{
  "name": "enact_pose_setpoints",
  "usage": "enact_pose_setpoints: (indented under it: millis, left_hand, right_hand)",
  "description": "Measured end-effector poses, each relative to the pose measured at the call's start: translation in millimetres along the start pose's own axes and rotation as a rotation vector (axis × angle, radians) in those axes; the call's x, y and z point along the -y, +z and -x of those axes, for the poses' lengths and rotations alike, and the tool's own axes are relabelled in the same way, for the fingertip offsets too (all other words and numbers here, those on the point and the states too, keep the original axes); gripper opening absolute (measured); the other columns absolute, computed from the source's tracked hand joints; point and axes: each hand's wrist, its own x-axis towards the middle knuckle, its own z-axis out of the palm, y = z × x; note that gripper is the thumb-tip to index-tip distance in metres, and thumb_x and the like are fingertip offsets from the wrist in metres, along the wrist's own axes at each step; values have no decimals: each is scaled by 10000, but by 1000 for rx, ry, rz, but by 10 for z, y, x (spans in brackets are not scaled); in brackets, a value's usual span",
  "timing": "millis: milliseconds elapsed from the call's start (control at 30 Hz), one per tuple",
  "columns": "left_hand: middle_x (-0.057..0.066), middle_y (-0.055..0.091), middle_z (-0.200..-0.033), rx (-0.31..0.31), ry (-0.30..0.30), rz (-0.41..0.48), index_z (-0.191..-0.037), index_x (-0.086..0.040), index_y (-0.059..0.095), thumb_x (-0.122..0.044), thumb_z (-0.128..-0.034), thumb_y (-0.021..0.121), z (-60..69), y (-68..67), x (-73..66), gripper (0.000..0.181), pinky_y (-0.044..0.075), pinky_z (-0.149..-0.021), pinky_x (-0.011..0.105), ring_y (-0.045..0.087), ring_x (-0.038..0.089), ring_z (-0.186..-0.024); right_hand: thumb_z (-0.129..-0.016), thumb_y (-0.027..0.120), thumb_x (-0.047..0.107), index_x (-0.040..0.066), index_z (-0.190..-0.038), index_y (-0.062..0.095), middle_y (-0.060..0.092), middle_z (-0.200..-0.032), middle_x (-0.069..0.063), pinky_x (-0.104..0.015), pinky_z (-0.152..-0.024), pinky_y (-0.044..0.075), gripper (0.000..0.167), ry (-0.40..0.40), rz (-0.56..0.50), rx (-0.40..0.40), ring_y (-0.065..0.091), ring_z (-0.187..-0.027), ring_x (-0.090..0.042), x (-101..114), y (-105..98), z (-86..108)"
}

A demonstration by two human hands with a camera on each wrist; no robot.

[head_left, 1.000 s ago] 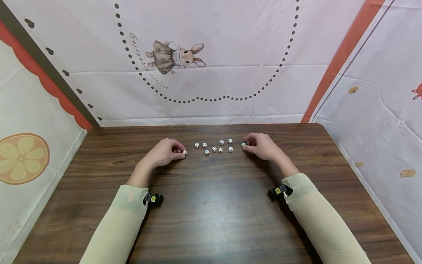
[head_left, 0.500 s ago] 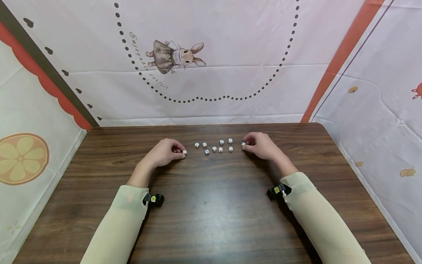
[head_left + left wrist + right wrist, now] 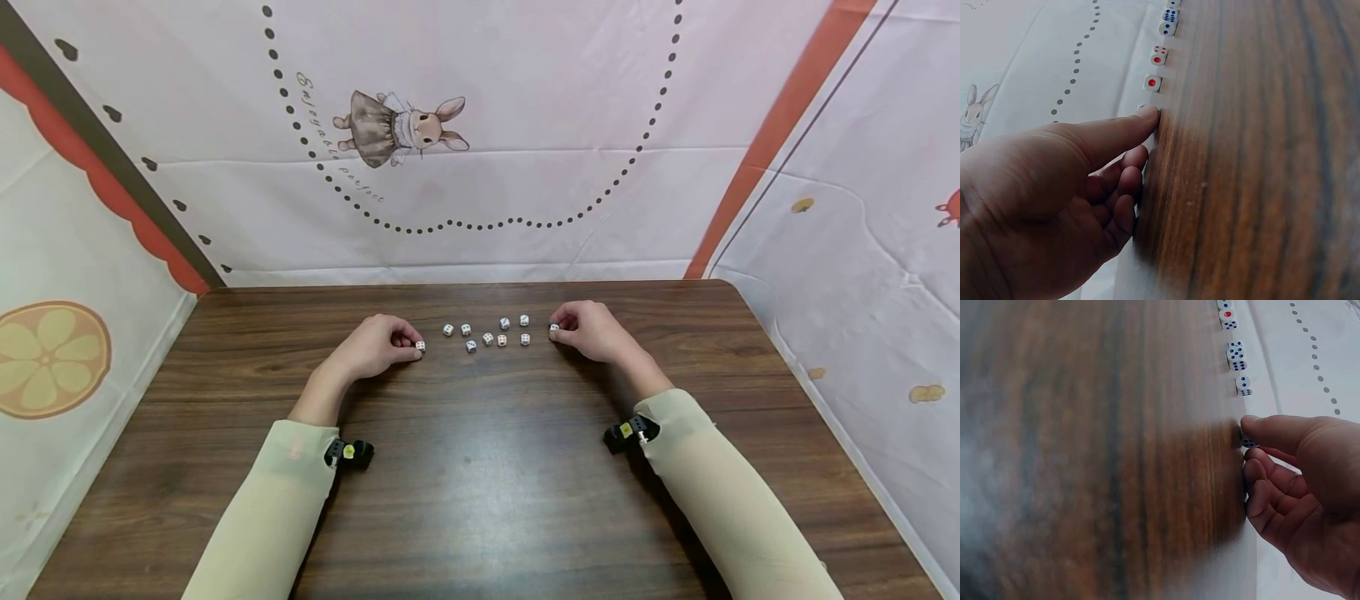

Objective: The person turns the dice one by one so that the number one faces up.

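Several small white dice lie in a loose band across the far part of the table, among them a die [image 3: 471,347] near the middle and another die [image 3: 524,320] further right. At the left end my left hand [image 3: 377,345] pinches a die [image 3: 421,346] between thumb and fingers; in the left wrist view the thumb mostly hides it. At the right end my right hand [image 3: 591,331] pinches a die [image 3: 554,328] low at the tabletop. In the right wrist view, part of that die [image 3: 1249,442] with blue pips shows below the thumb.
The brown wooden table [image 3: 465,500] ends at a pale printed cloth wall [image 3: 525,192] close behind the dice. Cloth also hangs along the left and right sides. A small black camera [image 3: 356,454] sits at the left wrist, with another camera [image 3: 622,436] at the right.
The right wrist and sleeve have shifted slightly leftward, and the right fingers have closed a little over their die. The left hand and the other dice stay where they were.
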Motion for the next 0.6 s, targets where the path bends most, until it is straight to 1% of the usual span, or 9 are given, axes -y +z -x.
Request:
enact_pose_setpoints:
  millis: [267, 500, 600]
  left_hand:
    - [10, 693, -905, -6, 2, 3, -1061, -80, 784, -173, -961, 818, -3, 1, -1, 140, 485, -794, 362, 604, 175, -851]
    - [11, 692, -902, -4, 1, 5, -1057, -79, 783, -168, -961, 816, -1, -2, -9, 135, 486, -794, 364, 605, 175, -852]
    - [10, 693, -904, -1, -1, 9, -1056, -80, 783, -168, -960, 817, 0, 0, -10, 134, 488, -796, 364, 607, 175, -853]
  right_hand:
    - [-980, 752, 119, 34, -1092, 768, 729, -953, -62, -431, -850, 513, 141, -9, -6, 10, 664, -915, -233, 0, -8, 9]
    - [-979, 750, 101, 41, -1103, 783, 714, -919, -46, -397, -809, 494, 142, -38, -4, 8, 638, -874, -218, -1, -11, 21]
    - [-967, 759, 96, 49, -1143, 785, 701, -922, -44, -392, -802, 487, 184, -50, -9, 10, 622, -869, -214, -9, -9, 25]
